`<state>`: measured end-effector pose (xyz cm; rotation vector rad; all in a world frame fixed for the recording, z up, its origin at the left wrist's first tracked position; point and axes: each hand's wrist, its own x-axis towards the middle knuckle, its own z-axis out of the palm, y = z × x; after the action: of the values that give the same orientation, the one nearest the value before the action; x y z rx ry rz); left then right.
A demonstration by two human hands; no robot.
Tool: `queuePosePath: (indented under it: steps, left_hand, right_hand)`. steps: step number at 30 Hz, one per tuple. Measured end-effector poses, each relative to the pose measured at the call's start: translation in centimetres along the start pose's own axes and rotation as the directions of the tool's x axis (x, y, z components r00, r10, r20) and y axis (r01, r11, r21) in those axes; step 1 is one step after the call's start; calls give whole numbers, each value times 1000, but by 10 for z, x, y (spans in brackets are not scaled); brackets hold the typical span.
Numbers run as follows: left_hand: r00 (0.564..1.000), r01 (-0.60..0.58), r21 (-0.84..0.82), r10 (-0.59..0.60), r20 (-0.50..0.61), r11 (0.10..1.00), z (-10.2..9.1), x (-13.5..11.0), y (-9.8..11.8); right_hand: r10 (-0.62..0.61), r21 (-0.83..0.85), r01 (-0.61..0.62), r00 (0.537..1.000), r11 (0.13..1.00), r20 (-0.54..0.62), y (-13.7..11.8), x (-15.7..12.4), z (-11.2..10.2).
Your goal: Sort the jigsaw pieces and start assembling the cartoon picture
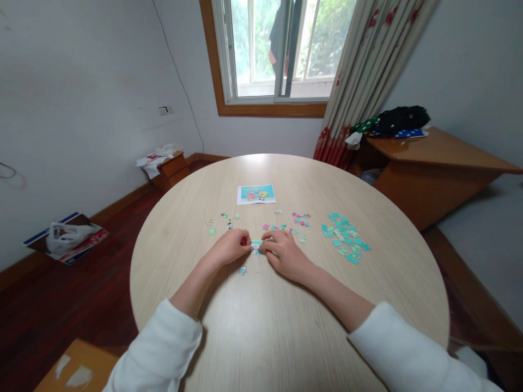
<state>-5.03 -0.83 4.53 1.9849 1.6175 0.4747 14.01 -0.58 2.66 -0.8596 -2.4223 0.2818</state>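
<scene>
Between my hands lies a small patch of jigsaw puzzle pieces [256, 247], mostly white and teal, flat on the round table [261, 337]. My left hand [233, 246] is closed, its fingertips pressed at the patch's left edge. From the other side, my right hand [284, 253] bends its thumb and fingers onto the right edge. Fingers hide part of the patch. One loose puzzle piece [242, 270] rests just below. Pink puzzle pieces [301, 219] are scattered beyond my right hand, and a few greenish pieces [213, 231] lie beyond my left.
A printed picture [256, 194] of cartoon figures lies farther back on the table. To the right spreads a heap of teal puzzle pieces [345, 237]. A brown desk [441, 158] with dark cloth [402, 118] stands at the right, by a curtain [368, 71].
</scene>
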Motion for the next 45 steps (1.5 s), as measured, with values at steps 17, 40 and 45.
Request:
queuePosePath:
  steps: [17, 40, 45]
  left_hand:
    - [1000, -7, 11, 7, -4, 1000, 1, 1, -2]
    - [1000, 13, 18, -13, 11, 1000, -1, 0, 3]
    - [1000, 16, 14, -17, 9, 1000, -2, -1, 4]
  right_hand:
    - [-3, -1, 3, 999, 1000, 34, -3, -1, 0]
    - [62, -25, -60, 996, 998, 60, -6, 0, -3]
    - [59, -22, -58, 998, 998, 17, -6, 0, -4]
